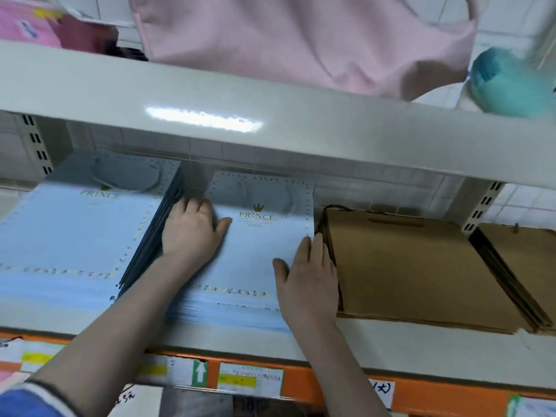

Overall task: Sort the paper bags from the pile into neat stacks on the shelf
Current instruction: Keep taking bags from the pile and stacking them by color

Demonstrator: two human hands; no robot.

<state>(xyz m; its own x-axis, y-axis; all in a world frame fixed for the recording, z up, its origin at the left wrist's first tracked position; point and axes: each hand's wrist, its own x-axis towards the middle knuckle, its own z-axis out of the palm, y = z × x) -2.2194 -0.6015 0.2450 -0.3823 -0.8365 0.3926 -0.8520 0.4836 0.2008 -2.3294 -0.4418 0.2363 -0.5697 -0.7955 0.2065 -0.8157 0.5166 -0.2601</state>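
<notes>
A stack of flat, pale blue paper bags printed with a gold crown and the word "PRINCE" [255,251] is being held at the centre of the frame, on the white metal shelf [421,335]. The left hand [192,230] is being laid against the left edge of this stack, with its fingers [195,206] kept straight and together and the thumb spread onto the top bag. The right hand [310,281] is being laid flat on the right edge of the same stack, fingers extended and pointing toward the back of the shelf, the thumb spread to the left. Nothing is being gripped by either hand; both are being pressed open against the paper.

A second, larger stack of pale blue paper bags with the same gold lettering [69,236] is being shown at the left of the frame, just beside the centre stack, with its dark side folds facing the left hand. A stack of flat brown kraft paper bags with dark cord handles [415,266] is being shown to the right of the centre stack, touching or nearly touching the right hand. A further stack of brown kraft bags [523,266] is being shown at the right edge of the frame.

The upper white shelf board [240,109] is being seen across the frame, with a pink fabric bag [301,37] hanging over it and a teal rounded object [508,82] at the upper right. An orange shelf rail carrying paper labels [331,383] is being shown along the lower edge.
</notes>
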